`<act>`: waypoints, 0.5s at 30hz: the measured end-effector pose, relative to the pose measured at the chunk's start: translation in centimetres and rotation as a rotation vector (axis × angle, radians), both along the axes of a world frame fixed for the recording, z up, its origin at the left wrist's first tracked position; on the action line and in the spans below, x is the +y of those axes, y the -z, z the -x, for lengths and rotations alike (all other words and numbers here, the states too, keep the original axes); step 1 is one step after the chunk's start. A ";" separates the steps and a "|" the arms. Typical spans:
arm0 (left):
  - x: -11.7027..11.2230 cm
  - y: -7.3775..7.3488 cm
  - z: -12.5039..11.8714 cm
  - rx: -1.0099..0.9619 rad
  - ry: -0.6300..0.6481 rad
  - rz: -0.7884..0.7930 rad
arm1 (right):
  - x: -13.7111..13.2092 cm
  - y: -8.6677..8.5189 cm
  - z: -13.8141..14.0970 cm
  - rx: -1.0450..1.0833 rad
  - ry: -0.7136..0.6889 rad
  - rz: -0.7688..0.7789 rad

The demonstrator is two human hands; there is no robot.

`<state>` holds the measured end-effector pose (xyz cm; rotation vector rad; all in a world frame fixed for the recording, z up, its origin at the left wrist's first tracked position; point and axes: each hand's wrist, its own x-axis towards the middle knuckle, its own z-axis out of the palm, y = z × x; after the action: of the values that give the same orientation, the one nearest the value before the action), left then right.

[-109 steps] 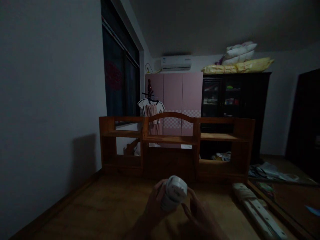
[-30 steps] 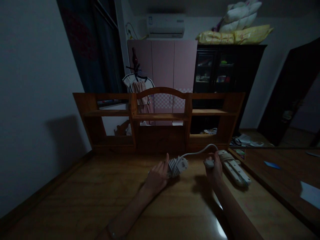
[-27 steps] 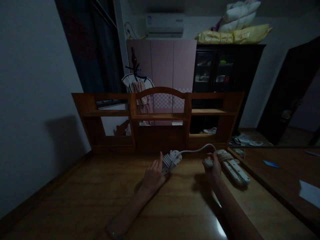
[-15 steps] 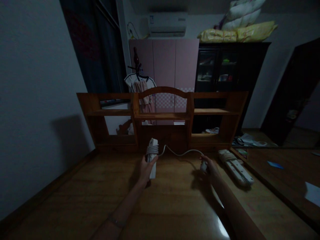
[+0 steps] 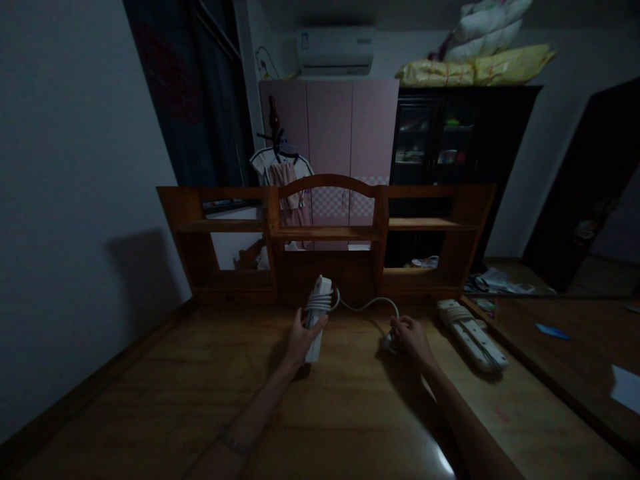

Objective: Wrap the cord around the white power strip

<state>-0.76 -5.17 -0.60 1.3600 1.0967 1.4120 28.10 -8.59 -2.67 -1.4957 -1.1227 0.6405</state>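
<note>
A white power strip (image 5: pixel 314 348) with cord coils wound around its upper part stands tilted above the desk. My left hand (image 5: pixel 301 337) is closed around its middle, thumb across the front. From the coils a loose length of white cord (image 5: pixel 367 307) curves over to my right hand (image 5: pixel 411 335), which pinches it close to the plug (image 5: pixel 389 343). The plug hangs just below those fingers, partly hidden and dim. To the right of my right hand, a second white power strip (image 5: pixel 473 337) lies on the desk with its cord wrapped around one end.
The wooden desk (image 5: pixel 200 400) carries a low open shelf unit (image 5: pixel 327 233) along its back edge. A wall (image 5: pixel 75 200) rises at the left. On the brown surface at the right lie a blue card (image 5: pixel 551 331) and a white paper (image 5: pixel 625 387).
My left hand has moved right with the power strip. My right hand has shifted slightly left with the plug, so the cord between them sags over a shorter span.
</note>
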 end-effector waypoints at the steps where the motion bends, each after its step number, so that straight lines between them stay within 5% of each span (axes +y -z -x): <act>1: 0.0 0.0 -0.1 -0.017 0.014 0.016 | 0.0 0.1 0.1 -0.023 -0.002 -0.004; 6: 0.0 0.6 -0.1 -0.096 0.163 0.067 | 0.1 0.4 0.4 -0.060 -0.022 -0.039; 9: -0.1 0.8 -0.1 -0.187 0.251 0.243 | 0.1 0.2 0.4 -0.072 0.005 -0.034; 15: -0.1 0.4 -0.1 -0.377 0.280 0.425 | -1.3 -1.5 1.7 -0.313 0.248 -0.193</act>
<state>-0.64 -5.31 -0.99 0.8601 0.8538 1.0935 26.40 -9.84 -1.18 -1.5680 -1.1712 0.1249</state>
